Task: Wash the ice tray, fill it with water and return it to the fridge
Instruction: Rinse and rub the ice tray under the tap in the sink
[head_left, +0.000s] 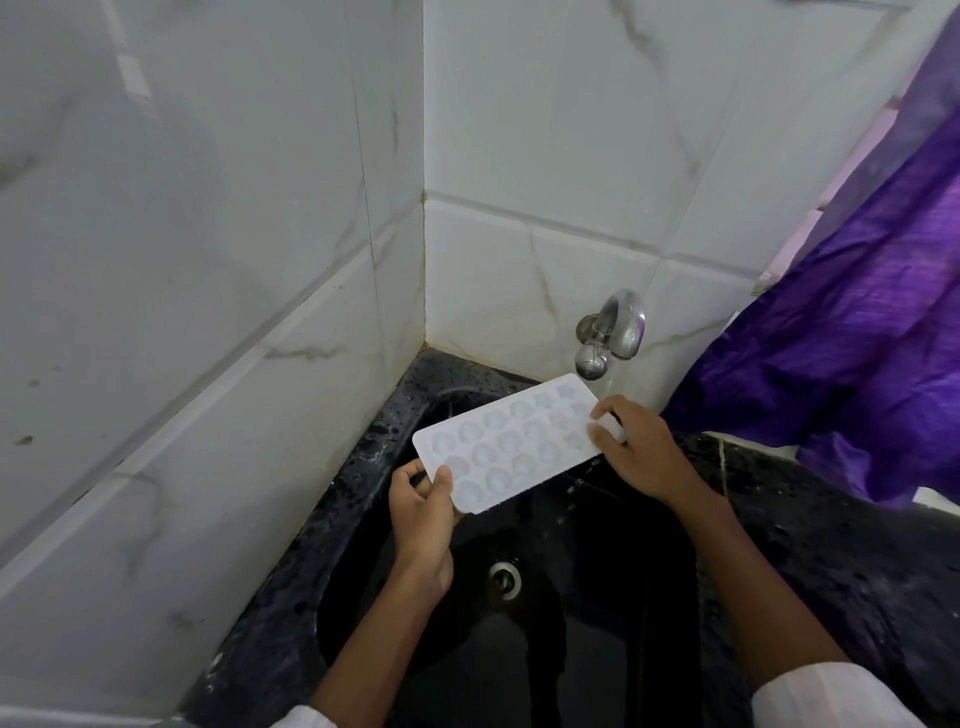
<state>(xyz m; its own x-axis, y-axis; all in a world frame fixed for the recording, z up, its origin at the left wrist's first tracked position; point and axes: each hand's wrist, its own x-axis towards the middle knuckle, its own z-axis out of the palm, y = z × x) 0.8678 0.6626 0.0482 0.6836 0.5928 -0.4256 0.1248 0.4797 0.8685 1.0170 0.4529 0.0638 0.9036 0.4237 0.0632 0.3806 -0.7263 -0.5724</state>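
A white ice tray (511, 439) with several rounded hollows is held level over a black sink (519, 649), its hollows facing up. My left hand (423, 512) pinches the tray's near left corner, thumb on top. My right hand (641, 449) grips the tray's far right end, close under a metal tap (613, 332) on the wall. A thin stream of water (609, 384) falls from the tap just past the tray's right corner, by my right fingers.
White marble-look tiles (208, 260) form a corner behind and left of the sink. A purple cloth (857, 338) hangs at the right over the wet black counter (841, 545). The sink's metal drain (505, 577) lies below the tray.
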